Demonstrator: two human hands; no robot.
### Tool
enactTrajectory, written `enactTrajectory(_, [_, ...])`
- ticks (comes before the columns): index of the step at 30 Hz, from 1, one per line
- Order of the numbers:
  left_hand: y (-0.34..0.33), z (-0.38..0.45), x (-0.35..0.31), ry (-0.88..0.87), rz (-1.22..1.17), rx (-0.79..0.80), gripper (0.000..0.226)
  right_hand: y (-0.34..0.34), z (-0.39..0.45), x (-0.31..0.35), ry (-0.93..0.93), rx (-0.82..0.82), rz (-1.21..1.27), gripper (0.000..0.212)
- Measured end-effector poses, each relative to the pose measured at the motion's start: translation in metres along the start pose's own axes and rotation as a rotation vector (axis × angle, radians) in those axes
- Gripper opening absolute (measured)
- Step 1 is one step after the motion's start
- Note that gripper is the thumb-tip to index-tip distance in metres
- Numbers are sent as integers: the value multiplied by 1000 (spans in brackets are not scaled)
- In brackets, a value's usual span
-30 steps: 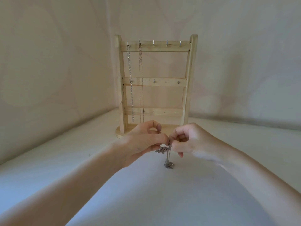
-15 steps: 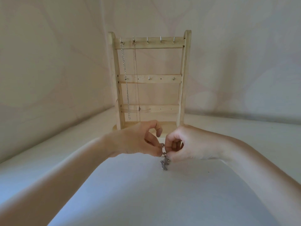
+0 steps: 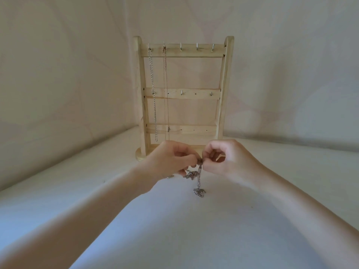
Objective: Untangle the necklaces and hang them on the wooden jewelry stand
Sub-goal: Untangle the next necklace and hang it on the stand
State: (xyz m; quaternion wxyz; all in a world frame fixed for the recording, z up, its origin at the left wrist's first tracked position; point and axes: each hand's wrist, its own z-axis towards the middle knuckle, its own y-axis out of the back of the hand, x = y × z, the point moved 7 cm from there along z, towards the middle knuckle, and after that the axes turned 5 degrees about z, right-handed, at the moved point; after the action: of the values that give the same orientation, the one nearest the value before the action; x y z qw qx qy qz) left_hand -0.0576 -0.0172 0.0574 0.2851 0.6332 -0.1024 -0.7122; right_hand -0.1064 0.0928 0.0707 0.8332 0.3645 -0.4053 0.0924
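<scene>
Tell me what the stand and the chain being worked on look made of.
Jewelry stand: pale, seemingly unfinished wood with visible grain; its hooks look like bright metal. Tangled chain, pinched between left hand and right hand: silvery linked metal, probably; alloy unclear.

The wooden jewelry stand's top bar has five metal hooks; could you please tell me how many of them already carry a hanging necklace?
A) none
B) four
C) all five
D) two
D: on the wooden jewelry stand, only the two leftmost top hooks carry chains, a chunky silver chain necklace and a thin fine chain necklace; the other three hooks are bare.
</scene>
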Motion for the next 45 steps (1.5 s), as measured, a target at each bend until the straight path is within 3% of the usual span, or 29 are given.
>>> enactTrajectory(7, [-5,-4,0,36,-137,126,18,-3,-1,-9,-123,132,248,20])
enactTrajectory(11, [-11,-6,-3,24,-146,179,25,-11,-7,-13,-208,285,393,6])
enactTrajectory(15, [-17,-5,0,45,-18,237,25,-13,-7,-10,-207,322,217,4])
enactTrajectory(20, [-19,-7,4,54,200,319,21,-13,-3,3,-15,210,-33,10])
enactTrajectory(23, [-11,-5,-2,25,127,252,27,-10,-2,5,-24,132,215,6])
enactTrajectory(27, [-10,-4,-4,-2,56,170,25,-5,-2,-6,-109,23,401,21])
enactTrajectory(35, [-5,-1,-1,5,-94,87,18,-14,-2,-15,-277,98,781,25])
enactTrajectory(40, [-4,0,0,-23,-155,34,15,-13,-3,-14,-278,125,788,20])
enactTrajectory(45, [-1,0,-6,-170,84,-56,16,-10,-3,-24,-322,65,646,13])
